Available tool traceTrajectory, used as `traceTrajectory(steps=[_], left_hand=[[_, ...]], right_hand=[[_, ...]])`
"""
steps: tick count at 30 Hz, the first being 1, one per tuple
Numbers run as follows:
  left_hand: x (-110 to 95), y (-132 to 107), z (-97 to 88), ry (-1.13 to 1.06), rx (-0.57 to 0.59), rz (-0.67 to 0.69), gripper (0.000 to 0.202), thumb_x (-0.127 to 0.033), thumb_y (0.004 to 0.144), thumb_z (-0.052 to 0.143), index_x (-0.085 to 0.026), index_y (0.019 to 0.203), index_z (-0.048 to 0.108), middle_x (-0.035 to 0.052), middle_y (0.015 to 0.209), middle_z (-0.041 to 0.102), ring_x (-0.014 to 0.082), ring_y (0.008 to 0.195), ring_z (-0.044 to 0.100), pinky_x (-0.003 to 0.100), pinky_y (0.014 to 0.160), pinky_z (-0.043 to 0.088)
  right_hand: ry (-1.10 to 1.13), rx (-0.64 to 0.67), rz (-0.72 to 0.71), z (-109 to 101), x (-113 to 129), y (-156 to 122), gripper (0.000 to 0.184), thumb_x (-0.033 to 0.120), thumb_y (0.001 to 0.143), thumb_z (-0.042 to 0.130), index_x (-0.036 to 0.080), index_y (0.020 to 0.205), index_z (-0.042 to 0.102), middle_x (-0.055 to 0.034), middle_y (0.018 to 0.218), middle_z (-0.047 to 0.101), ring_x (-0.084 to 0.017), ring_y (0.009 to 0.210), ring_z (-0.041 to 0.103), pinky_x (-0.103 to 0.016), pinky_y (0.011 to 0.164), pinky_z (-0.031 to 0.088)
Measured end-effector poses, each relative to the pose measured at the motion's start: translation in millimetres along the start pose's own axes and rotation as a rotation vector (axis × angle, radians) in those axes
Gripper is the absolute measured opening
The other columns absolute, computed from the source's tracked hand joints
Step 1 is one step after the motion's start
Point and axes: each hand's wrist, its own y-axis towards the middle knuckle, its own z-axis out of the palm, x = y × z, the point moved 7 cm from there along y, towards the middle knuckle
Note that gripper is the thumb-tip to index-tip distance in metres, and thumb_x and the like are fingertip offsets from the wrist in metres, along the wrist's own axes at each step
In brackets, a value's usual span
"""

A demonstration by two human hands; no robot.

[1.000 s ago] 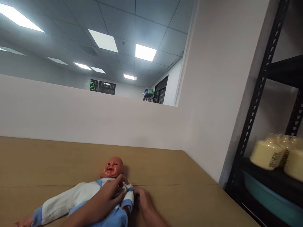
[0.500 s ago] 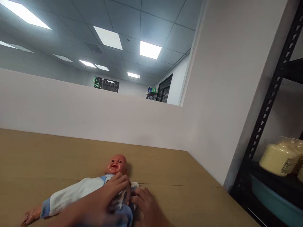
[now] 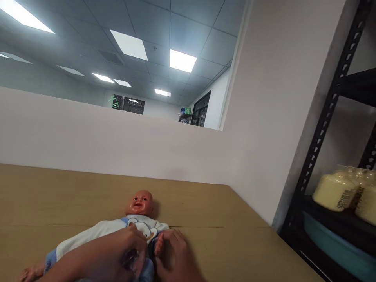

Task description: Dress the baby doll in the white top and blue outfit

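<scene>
Doll (image 3: 138, 219) lies faceup on table (image 3: 235, 235). Your R hand (image 3: 179, 250) grasps doll's hand (image 3: 159, 244); L hand (image 3: 129, 243) at shirt (image 3: 145, 225), grip hidden, can't tell. Yellow containers (image 3: 333, 192), R-side shelf (image 3: 326, 215): print too sm. to read.

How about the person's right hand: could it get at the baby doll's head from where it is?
Probably yes: nothing seems to block the right hand from the baby doll's head, which is uncovered; however, that hand appears to be touching the doll's small hand.
</scene>
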Motion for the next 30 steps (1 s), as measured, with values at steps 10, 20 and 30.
traceTrajectory(steps=[10,20,30], left_hand=[[21,24,7.4,0.093,-0.366,0.042,0.015,-0.034,0.105,0.055,-0.026,0.113,0.066,0.0054,0.124,0.067,0.0295,0.121,0.058,0.044,0.109,0.042],[26,72,15.9,0.376,-0.296,-0.268,0.017,-0.018,0.092,0.067,-0.016,0.108,0.073,0.0149,0.12,0.077,0.0393,0.125,0.064,0.054,0.11,0.043],[24,88,-10.0,0.492,-0.302,-0.335,0.025,-0.021,0.102,0.045,-0.02,0.101,0.07,0.0186,0.108,0.083,0.0439,0.108,0.077,0.05,0.087,0.052]], right_hand=[[0.375,-0.369,0.351,-21,-42,-6,0.038,0.062,0.104,0.059,0.024,0.102,0.065,-0.0047,0.097,0.07,-0.023,0.094,0.067,-0.033,0.086,0.053],[0.058,0.155,0.394,-41,10,4,0.056,0.026,0.063,0.091,0.025,0.116,0.071,-0.0017,0.112,0.07,-0.024,0.101,0.065,-0.033,0.09,0.047],[-0.203,-0.236,0.095,11,-11,-20,0.045,0.012,0.049,0.082,0.03,0.09,0.074,0.0005,0.096,0.076,-0.023,0.079,0.075,-0.029,0.068,0.06]])
